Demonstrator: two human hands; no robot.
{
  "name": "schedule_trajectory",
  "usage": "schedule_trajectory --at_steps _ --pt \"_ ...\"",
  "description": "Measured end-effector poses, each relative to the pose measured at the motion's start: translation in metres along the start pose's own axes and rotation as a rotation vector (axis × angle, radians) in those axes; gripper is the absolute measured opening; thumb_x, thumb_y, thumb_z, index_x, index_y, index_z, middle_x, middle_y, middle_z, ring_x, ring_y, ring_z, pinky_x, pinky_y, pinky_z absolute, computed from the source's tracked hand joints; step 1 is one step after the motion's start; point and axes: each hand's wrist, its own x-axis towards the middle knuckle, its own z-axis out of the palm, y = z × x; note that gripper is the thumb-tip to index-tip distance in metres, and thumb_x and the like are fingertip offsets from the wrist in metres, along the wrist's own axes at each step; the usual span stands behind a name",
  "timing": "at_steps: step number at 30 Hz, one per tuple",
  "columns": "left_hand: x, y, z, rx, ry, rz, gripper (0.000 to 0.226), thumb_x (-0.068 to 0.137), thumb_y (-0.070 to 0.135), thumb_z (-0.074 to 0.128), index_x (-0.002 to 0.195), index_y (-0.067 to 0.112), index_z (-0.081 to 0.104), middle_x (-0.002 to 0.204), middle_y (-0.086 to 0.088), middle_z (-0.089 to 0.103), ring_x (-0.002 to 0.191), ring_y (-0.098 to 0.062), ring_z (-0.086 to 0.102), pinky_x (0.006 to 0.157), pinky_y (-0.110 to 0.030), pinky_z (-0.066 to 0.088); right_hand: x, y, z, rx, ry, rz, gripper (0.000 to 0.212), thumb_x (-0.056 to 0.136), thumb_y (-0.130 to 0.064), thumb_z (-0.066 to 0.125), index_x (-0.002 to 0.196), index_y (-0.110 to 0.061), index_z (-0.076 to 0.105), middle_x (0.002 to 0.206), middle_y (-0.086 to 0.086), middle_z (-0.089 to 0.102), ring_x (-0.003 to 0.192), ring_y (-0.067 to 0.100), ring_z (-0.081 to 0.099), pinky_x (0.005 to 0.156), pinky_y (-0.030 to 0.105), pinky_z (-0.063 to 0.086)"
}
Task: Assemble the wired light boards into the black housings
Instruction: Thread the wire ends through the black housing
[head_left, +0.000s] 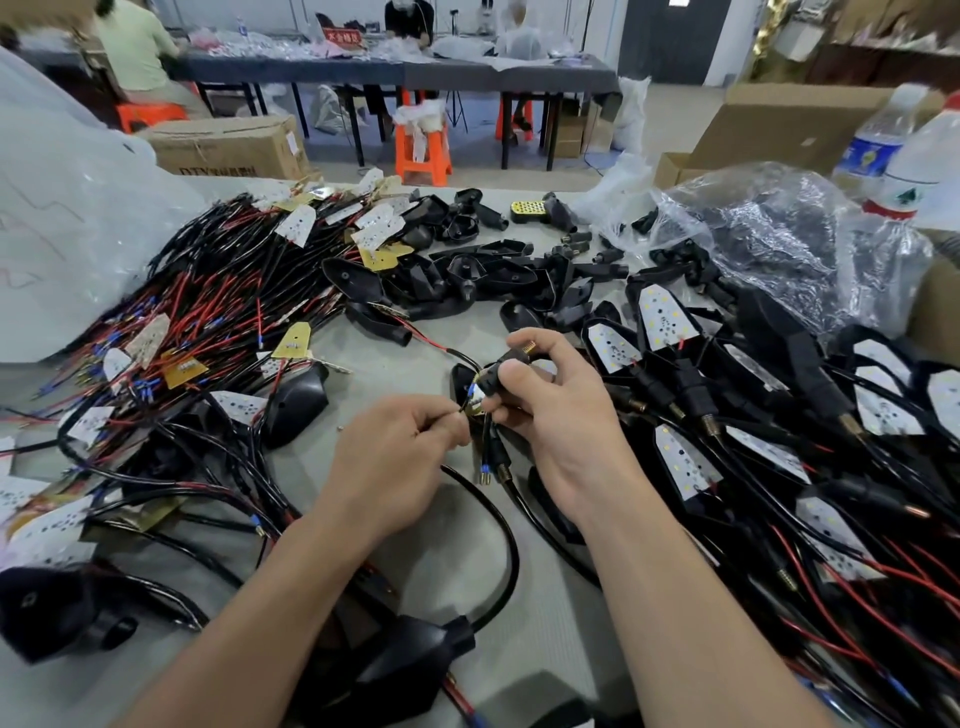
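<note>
My right hand (550, 410) grips a black housing (496, 376) by its stem, just above the table centre. My left hand (400, 447) pinches a black wire (488, 441) at the stem's mouth, and the wire ends hang below it. A heap of wired light boards (208, 306) with red and black leads fills the left side. Empty black housings (467, 270) lie in the middle at the back. Housings with white boards in them (660, 312) are piled at the right.
A clear plastic bag (769, 234) with black parts sits at the back right, beside two water bottles (883, 140). A large white bag (62, 223) stands on the left. Cardboard boxes (228, 148), orange stools and seated people are beyond the table.
</note>
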Motion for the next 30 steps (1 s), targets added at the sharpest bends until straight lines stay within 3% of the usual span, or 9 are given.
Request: schedule_trajectory --at_steps 4,9,15,19,21,22,25,27,30 --pt "-0.0013 0.0012 0.0005 0.037 -0.025 0.018 0.03 0.082 0.043 0.052 0.076 0.018 0.066 0.068 -0.005 0.059 0.07 -0.018 0.057 0.07 -0.041 0.049 0.0005 0.0002 0.0003 0.025 0.0 -0.01 0.027 0.096 0.009 0.052 0.103 -0.016 0.059 0.081 0.013 0.066 0.061 0.019 0.059 0.059 0.025 0.05" --pt "-0.0019 -0.0015 0.0014 0.098 -0.035 0.028 0.018 0.09 0.034 0.06 0.074 0.026 0.064 0.062 0.007 0.058 0.066 -0.013 0.055 0.06 -0.033 0.043 -0.0015 0.0014 0.0001 -0.032 -0.068 0.002 0.028 0.095 0.006 0.054 0.106 -0.018 0.061 0.085 0.014 0.069 0.064 0.018 0.062 0.065 0.028 0.051" --pt "-0.0011 -0.0046 0.004 0.184 0.0 0.025 0.023 0.095 0.032 0.061 0.072 0.029 0.06 0.063 0.014 0.058 0.063 -0.008 0.053 0.057 -0.029 0.031 -0.0026 0.0007 -0.0006 -0.077 -0.072 -0.056 0.03 0.094 0.005 0.057 0.105 -0.022 0.063 0.085 0.016 0.07 0.064 0.018 0.061 0.063 0.023 0.052" --pt "-0.004 -0.0028 0.0036 0.201 0.058 0.082 0.027 0.097 0.036 0.06 0.074 0.022 0.06 0.067 0.009 0.058 0.066 -0.013 0.053 0.056 -0.034 0.037 -0.0037 0.0001 0.0003 -0.219 -0.089 -0.142 0.031 0.083 -0.003 0.063 0.097 -0.03 0.067 0.078 0.038 0.052 0.069 0.031 0.055 0.072 0.038 0.05" --pt "-0.0047 -0.0038 0.0034 0.187 0.097 0.127 0.03 0.098 0.035 0.06 0.073 0.019 0.06 0.067 0.006 0.058 0.067 -0.013 0.053 0.054 -0.031 0.037 -0.0059 -0.0002 0.0022 -0.297 -0.109 -0.154 0.031 0.078 -0.005 0.062 0.094 -0.032 0.066 0.069 0.028 0.042 0.07 0.038 0.048 0.072 0.043 0.044" --pt "-0.0054 -0.0039 0.0037 0.175 0.109 0.139 0.03 0.098 0.035 0.061 0.072 0.02 0.059 0.065 0.007 0.057 0.064 -0.012 0.052 0.051 -0.026 0.033 -0.0067 -0.0001 0.0029 -0.302 -0.123 -0.14 0.031 0.078 -0.005 0.061 0.093 -0.032 0.066 0.069 0.025 0.047 0.069 0.035 0.047 0.071 0.043 0.043" --pt "-0.0066 -0.0021 0.0044 0.008 0.171 0.103 0.021 0.092 0.033 0.07 0.073 0.039 0.066 0.063 0.019 0.062 0.059 -0.002 0.055 0.052 -0.015 0.039 -0.0066 0.0006 0.0004 -0.257 -0.153 -0.097 0.036 0.082 0.006 0.058 0.093 -0.028 0.064 0.077 0.015 0.07 0.065 0.023 0.054 0.066 0.036 0.051" --pt "-0.0061 0.0013 0.0013 -0.087 0.211 0.075 0.027 0.083 0.03 0.08 0.086 0.055 0.068 0.081 0.035 0.069 0.068 0.003 0.064 0.057 -0.009 0.043 -0.0063 0.0011 -0.0009 -0.213 -0.13 -0.089 0.037 0.085 0.011 0.056 0.092 -0.024 0.064 0.075 0.01 0.071 0.064 0.02 0.058 0.064 0.03 0.052" --pt "-0.0029 -0.0006 -0.0025 -0.157 0.202 0.015 0.039 0.077 0.027 0.085 0.097 0.056 0.07 0.087 0.034 0.071 0.071 0.001 0.069 0.061 -0.011 0.049 -0.0066 0.0021 -0.0012 -0.152 -0.076 -0.076 0.032 0.088 0.013 0.057 0.097 -0.018 0.061 0.079 0.015 0.07 0.062 0.019 0.059 0.062 0.029 0.051"
